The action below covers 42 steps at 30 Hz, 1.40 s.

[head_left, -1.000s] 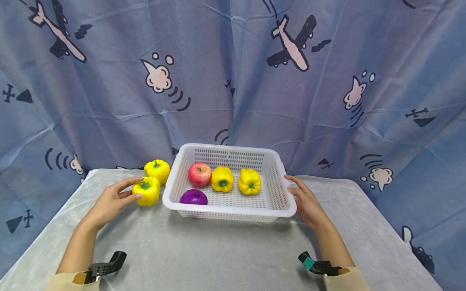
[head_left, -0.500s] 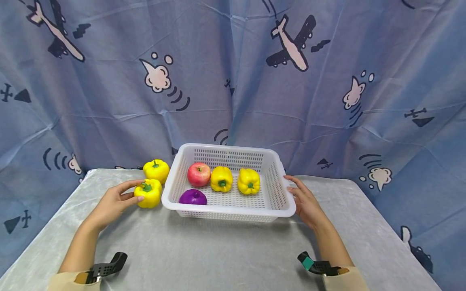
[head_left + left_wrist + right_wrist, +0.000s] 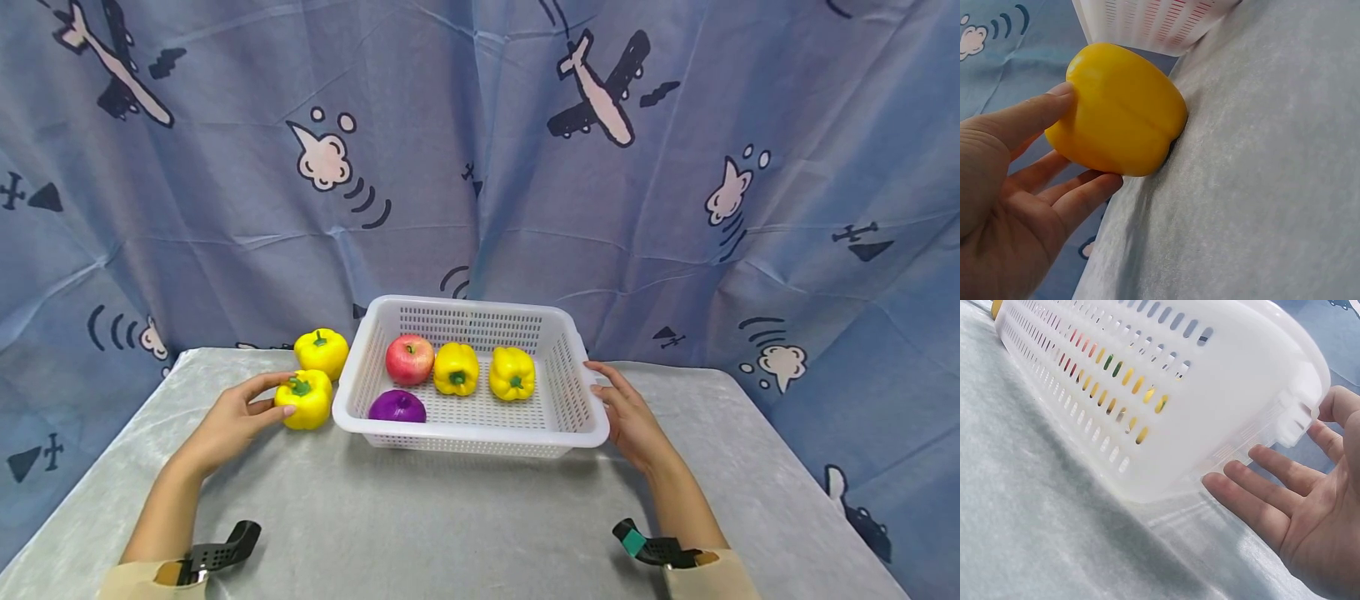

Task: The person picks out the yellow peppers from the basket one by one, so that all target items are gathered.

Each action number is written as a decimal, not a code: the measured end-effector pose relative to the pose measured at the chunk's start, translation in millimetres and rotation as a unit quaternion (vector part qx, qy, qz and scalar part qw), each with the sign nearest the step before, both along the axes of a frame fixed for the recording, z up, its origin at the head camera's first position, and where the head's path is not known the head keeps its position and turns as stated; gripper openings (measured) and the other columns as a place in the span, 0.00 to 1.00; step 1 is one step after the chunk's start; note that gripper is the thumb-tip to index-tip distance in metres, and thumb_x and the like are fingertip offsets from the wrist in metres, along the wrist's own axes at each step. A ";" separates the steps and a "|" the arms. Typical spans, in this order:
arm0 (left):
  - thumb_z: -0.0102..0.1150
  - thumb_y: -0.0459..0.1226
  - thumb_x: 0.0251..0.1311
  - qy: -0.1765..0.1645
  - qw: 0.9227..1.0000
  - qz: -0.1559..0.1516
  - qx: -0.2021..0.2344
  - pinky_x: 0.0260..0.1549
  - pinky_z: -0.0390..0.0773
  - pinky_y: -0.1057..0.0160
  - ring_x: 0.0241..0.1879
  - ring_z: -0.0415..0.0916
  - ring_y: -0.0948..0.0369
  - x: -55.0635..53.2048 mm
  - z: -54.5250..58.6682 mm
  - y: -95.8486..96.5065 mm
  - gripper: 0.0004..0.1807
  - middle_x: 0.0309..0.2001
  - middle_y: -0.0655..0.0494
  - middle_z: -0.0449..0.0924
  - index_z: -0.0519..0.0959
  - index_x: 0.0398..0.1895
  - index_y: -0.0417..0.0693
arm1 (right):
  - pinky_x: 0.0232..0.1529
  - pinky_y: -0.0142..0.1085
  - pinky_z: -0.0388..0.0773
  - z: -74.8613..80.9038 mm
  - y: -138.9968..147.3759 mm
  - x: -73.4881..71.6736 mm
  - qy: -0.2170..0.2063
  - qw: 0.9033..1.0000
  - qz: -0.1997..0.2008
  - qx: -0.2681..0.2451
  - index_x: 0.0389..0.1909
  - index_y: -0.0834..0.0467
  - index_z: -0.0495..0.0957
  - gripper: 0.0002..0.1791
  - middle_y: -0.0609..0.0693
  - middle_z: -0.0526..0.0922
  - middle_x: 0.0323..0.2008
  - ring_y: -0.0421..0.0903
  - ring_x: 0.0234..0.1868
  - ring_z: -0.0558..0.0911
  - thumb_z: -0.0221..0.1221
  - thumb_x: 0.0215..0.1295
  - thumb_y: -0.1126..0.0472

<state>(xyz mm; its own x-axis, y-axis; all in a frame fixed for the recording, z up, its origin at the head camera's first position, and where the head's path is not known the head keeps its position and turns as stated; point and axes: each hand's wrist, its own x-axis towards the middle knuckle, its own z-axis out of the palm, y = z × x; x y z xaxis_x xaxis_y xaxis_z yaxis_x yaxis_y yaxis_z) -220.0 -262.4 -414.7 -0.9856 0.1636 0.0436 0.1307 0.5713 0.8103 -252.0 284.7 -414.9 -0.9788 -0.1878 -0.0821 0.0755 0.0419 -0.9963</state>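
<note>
In the head view my left hand holds a yellow bell pepper between thumb and fingers, its green stem facing up. The left wrist view shows that pepper at the grey cloth, thumb on one side and fingertips on the other. A second yellow bell pepper sits just behind it. To the right stands a white slotted plastic basket. My right hand rests at the basket's right end; in the right wrist view its fairly straight fingers lie against the end wall.
Inside the basket are a red apple, a purple onion-like round item and two yellow bell peppers, one in the middle and another pepper right of it. A blue patterned curtain hangs behind the grey-covered table.
My left hand has shifted the front pepper slightly to the right and nearer, then stayed still over the last half second. The right hand and basket keep their places.
</note>
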 end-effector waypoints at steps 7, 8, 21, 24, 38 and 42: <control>0.59 0.44 0.71 0.000 1.000 0.002 -0.001 0.61 0.76 0.45 0.68 0.68 0.32 1.0 -2.4 0.3 0.34 0.74 0.30 0.60 0.63 0.75 0.38 | 0.41 0.35 0.86 0.0 1.1 1.7 0.000 1.000 -0.002 -0.001 0.71 0.44 0.59 0.23 0.42 0.72 0.57 0.38 0.48 0.84 0.48 0.80 0.52; 0.59 0.44 0.71 -0.001 1.000 0.003 -0.001 0.62 0.76 0.45 0.68 0.68 0.32 1.2 -2.8 0.1 0.34 0.74 0.30 0.60 0.63 0.75 0.38 | 0.41 0.35 0.86 -0.1 1.3 2.0 0.000 1.000 -0.002 -0.001 0.71 0.44 0.59 0.23 0.42 0.72 0.57 0.38 0.48 0.84 0.48 0.80 0.52; 0.59 0.49 0.70 -0.026 0.999 0.014 0.016 0.62 0.76 0.40 0.70 0.65 0.31 1.4 -3.1 2.3 0.37 0.76 0.31 0.57 0.61 0.76 0.42 | 0.42 0.35 0.87 -1.3 5.2 1.4 0.002 1.000 -0.001 0.001 0.70 0.42 0.61 0.22 0.39 0.73 0.55 0.38 0.47 0.85 0.48 0.79 0.52; 0.58 0.50 0.71 -0.026 0.999 0.018 0.020 0.63 0.75 0.39 0.70 0.64 0.32 1.3 -2.1 3.3 0.38 0.76 0.32 0.56 0.60 0.77 0.43 | 0.41 0.34 0.87 0.0 6.0 2.2 0.006 1.000 0.001 0.000 0.69 0.41 0.62 0.21 0.39 0.74 0.55 0.37 0.47 0.85 0.48 0.79 0.52; 0.58 0.46 0.72 0.077 0.994 0.069 -0.028 0.61 0.72 0.32 0.69 0.65 0.32 7.3 29.8 12.2 0.32 0.72 0.33 0.65 0.66 0.72 0.39 | 0.41 0.35 0.86 -2.8 -0.4 -1.6 0.006 1.000 0.001 -0.020 0.71 0.46 0.60 0.22 0.41 0.76 0.53 0.39 0.46 0.85 0.46 0.80 0.55; 0.58 0.45 0.72 0.101 0.992 0.066 -0.035 0.62 0.72 0.32 0.68 0.66 0.34 6.2 42.3 25.0 0.30 0.70 0.34 0.67 0.68 0.71 0.40 | 0.41 0.34 0.86 -3.2 -1.4 -1.8 0.001 1.000 -0.005 -0.019 0.70 0.45 0.61 0.21 0.42 0.74 0.55 0.39 0.47 0.85 0.46 0.80 0.55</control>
<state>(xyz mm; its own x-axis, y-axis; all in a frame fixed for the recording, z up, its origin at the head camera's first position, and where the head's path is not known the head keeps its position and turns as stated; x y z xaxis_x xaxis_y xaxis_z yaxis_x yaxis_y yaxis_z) -213.8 -237.3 -372.4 -0.9710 0.0425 0.2352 0.2058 0.6490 0.7324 -253.8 283.3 -418.1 -0.9810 -0.1802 -0.0725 0.0731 0.0033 -0.9973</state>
